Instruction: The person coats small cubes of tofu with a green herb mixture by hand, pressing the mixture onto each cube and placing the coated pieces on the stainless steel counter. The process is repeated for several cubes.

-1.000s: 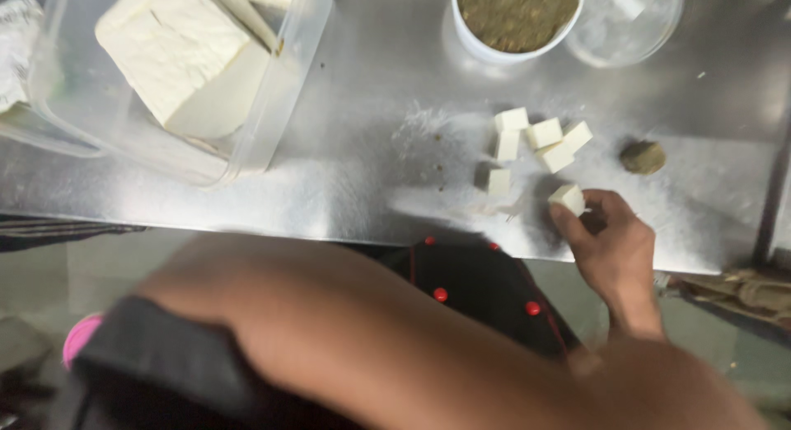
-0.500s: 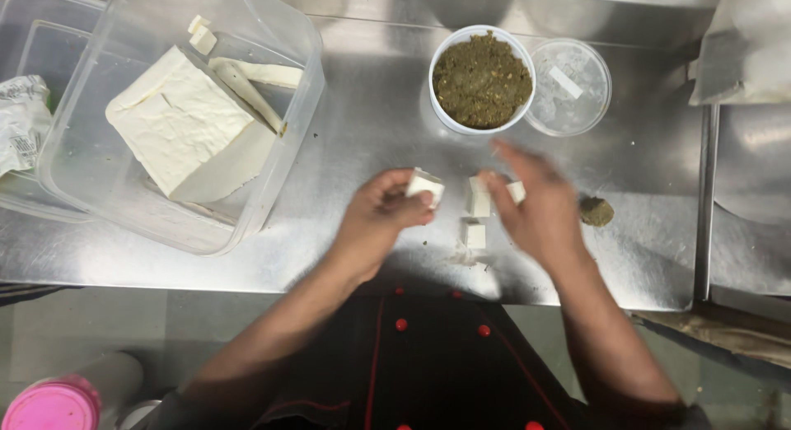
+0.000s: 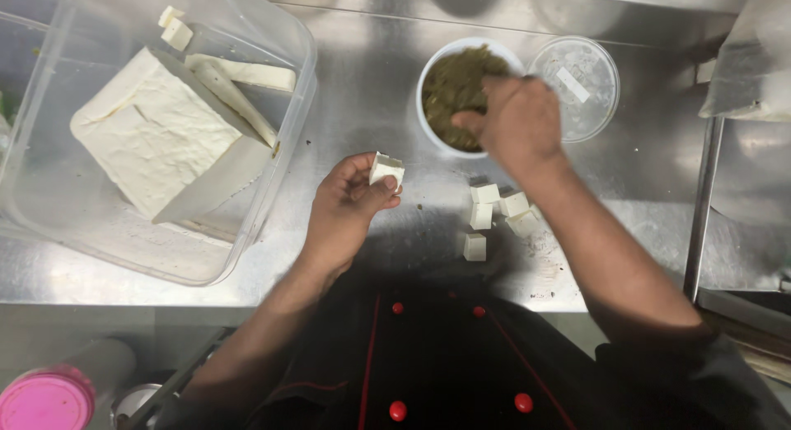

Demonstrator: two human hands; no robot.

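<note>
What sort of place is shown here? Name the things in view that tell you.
Probably a commercial kitchen prep station: a steel counter, a clear tub holding a large white block, and a dark jacket with red buttons.

Cubes [image 3: 497, 213] btwn tub [image 3: 280, 162], lid [image 3: 581, 84]
</note>
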